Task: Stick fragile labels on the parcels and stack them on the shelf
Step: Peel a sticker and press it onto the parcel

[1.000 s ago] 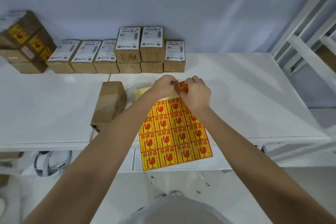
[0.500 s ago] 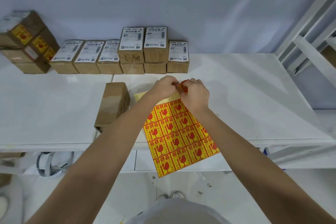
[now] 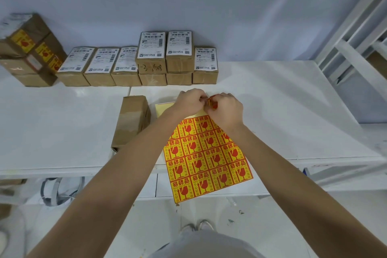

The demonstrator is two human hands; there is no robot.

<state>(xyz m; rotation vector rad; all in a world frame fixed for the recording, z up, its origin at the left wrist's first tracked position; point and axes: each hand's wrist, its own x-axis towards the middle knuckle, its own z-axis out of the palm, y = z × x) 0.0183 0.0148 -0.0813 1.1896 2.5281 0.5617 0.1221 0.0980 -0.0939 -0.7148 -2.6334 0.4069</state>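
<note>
Head view: label sheet (image 3: 206,155) now swung more askew than 1 s ago, near corner hanging past table (image 3: 282,98) edge. Left hand (image 3: 189,101) and right hand (image 3: 227,109) both pinching 1 label (image 3: 212,102) at far end, half peeled. Next parcel (image 3: 132,119) waiting just left of sheet.

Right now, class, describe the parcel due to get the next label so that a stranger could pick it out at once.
Start at the white table and find the yellow label sheet hanging over its front edge. Just left of the sheet lies one brown parcel, alone, near the hands. Unlike the row of parcels at the wall, its visible faces show no white shipping label, only plain tape.
</note>
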